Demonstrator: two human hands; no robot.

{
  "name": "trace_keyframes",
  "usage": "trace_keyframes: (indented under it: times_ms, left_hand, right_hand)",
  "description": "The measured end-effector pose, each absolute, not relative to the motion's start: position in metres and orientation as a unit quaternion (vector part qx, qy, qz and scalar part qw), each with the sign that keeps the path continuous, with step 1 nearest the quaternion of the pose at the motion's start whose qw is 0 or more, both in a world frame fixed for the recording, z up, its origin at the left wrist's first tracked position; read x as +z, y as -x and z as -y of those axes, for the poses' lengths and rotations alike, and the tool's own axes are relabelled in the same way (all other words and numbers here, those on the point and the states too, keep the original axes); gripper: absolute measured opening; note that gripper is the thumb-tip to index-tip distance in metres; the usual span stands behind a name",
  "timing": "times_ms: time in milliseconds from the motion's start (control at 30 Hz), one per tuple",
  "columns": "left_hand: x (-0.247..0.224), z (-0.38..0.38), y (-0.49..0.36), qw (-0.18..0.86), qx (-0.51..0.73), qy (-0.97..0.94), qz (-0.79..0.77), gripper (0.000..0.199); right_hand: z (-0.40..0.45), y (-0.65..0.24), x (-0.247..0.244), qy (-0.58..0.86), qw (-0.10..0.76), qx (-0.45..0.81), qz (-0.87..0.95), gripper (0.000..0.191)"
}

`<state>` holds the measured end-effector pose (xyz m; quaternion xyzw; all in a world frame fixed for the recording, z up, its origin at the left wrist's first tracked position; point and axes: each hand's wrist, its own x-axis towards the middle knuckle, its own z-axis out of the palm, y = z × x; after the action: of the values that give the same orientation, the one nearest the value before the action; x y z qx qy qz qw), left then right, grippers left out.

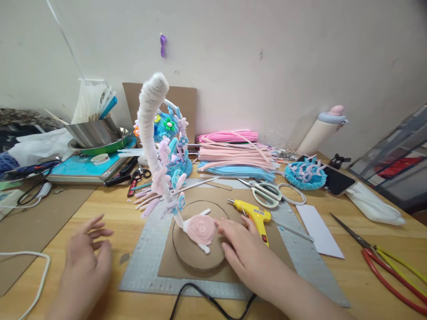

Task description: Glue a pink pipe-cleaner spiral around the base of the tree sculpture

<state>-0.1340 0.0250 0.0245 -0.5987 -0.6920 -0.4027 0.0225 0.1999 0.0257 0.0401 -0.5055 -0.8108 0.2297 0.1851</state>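
Note:
A pink coiled disc (pixel 201 230) with short white legs lies on a round cardboard piece (pixel 187 258). From its left side rises a tall white fuzzy stem (pixel 149 120), bent over at the top and hung with lilac and blue pipe-cleaner butterflies (pixel 162 178). My right hand (pixel 242 246) rests on the cardboard, fingers stretched out, its fingertips at the disc's right edge; I see nothing held in it. Just beyond its fingers lies a yellow glue gun (pixel 255 215). My left hand (pixel 88 255) hovers over the wooden table to the left, fingers apart and holding nothing.
A grey cutting mat (pixel 143 271) lies under the cardboard, with a black cord (pixel 203 293) in front. Bundles of pipe cleaners (pixel 233 155), pale-handled scissors (pixel 267 194) and a blue fuzzy disc (pixel 305 175) are behind. Red-and-yellow-handled shears (pixel 376 258) lie right; a metal bowl (pixel 95 133) stands back left.

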Motion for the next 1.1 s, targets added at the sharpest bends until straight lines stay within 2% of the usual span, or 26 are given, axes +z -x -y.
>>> trace_keyframes:
  times_ms: [33,67,133,167,300,433,567,733,1000,1100]
  left_hand:
    - [0.023,-0.022,0.127,0.049,-0.401,0.621,0.671,0.053]
    - [0.022,-0.017,0.117,0.054,-0.381,0.645,0.661,0.051]
    - [0.023,-0.006,0.094,0.037,-0.327,0.729,0.600,0.031]
    - [0.025,-0.001,0.081,0.039,-0.296,0.780,0.549,0.029]
    - [0.039,-0.003,0.034,0.027,-0.165,0.900,0.402,0.047]
    - [0.050,-0.030,0.004,-0.031,-0.144,0.897,0.417,0.045]
    - [0.051,-0.052,-0.018,-0.068,-0.097,0.860,0.497,0.031]
    - [0.045,-0.062,-0.028,-0.086,-0.039,0.853,0.513,0.031]
    - [0.036,-0.064,-0.020,-0.140,-0.101,0.840,0.514,0.025]
    - [0.032,-0.065,-0.022,-0.125,-0.104,0.835,0.526,0.036]
  right_hand:
    - [-0.026,-0.200,0.040,0.506,0.184,0.230,0.811,0.032]
    - [-0.025,-0.200,0.040,0.506,0.185,0.230,0.811,0.032]
    - [-0.025,-0.200,0.039,0.505,0.187,0.229,0.811,0.031]
    - [-0.025,-0.200,0.039,0.505,0.188,0.228,0.811,0.031]
    - [-0.026,-0.199,0.037,0.503,0.194,0.229,0.811,0.034]
    - [-0.026,-0.199,0.037,0.504,0.190,0.232,0.810,0.037]
    - [-0.027,-0.200,0.039,0.504,0.189,0.234,0.809,0.043]
    - [-0.027,-0.200,0.040,0.507,0.189,0.237,0.807,0.044]
    - [-0.030,-0.202,0.040,0.509,0.173,0.254,0.804,0.048]
    - [-0.031,-0.202,0.041,0.512,0.158,0.265,0.802,0.048]
